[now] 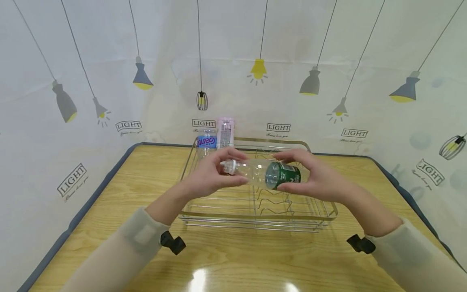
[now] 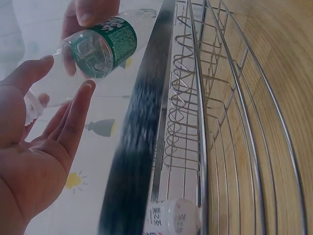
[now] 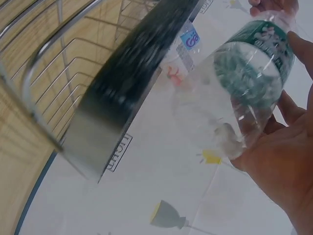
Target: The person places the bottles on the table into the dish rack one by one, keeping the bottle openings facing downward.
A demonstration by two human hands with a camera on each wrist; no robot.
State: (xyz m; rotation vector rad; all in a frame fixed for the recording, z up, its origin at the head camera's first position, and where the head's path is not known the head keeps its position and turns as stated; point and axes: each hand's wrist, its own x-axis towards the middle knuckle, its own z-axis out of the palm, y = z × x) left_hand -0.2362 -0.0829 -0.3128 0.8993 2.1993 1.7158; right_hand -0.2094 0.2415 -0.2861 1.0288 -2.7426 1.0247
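Observation:
A clear plastic bottle (image 1: 255, 172) with a green label lies sideways in the air above the wire rack, its white-capped neck to the left. My left hand (image 1: 213, 172) is round the neck end, thumb below and fingers above in the head view. Around the labelled, base end, my right hand (image 1: 310, 176) grips the bottle with its thumb and fingers. Seen from the left wrist, the green label (image 2: 117, 41) sits beyond my left fingertips. The right wrist view shows the clear base part of the bottle (image 3: 210, 107) close up.
Below the hands, a metal wire rack (image 1: 226, 217) stands on the wooden table (image 1: 219, 259). At its back left are a bottle with a blue label (image 1: 206, 142) and a pink bottle (image 1: 226, 132). A lamp-patterned curtain (image 1: 233, 48) hangs behind the table.

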